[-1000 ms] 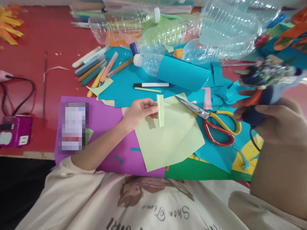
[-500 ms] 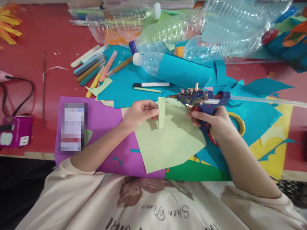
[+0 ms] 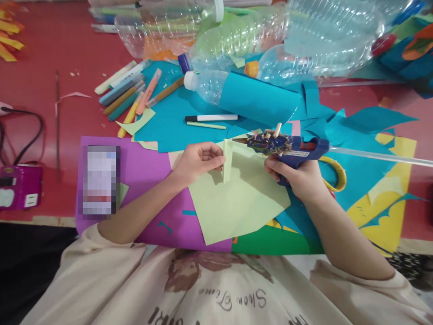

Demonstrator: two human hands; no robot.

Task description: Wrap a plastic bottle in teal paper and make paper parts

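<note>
My left hand (image 3: 204, 160) pinches a folded pale green paper strip (image 3: 228, 162) between thumb and fingers, its length standing upright in the view. My right hand (image 3: 302, 174) is wrapped round the handle of a blue glue gun (image 3: 294, 146). Bits of debris cling to the gun's front, and its metal nozzle points left, close to the strip's upper end. Whether nozzle and paper touch, I cannot tell. A clear glue stick (image 3: 379, 155) sticks out of the gun's back. Below both hands lies a pale green paper sheet (image 3: 243, 203).
Clear plastic bottles (image 3: 237, 40) lie across the back, in front of them a bottle wrapped in blue paper (image 3: 260, 97). Several markers (image 3: 125, 90) are left of it. A phone (image 3: 99, 180) rests on purple paper (image 3: 145, 153). Yellow-handled scissors (image 3: 340, 174) lie by my right wrist.
The glue gun has moved left and slightly down, bringing its nozzle close to the strip's top. My left hand has stayed almost still. The view has shifted slightly.
</note>
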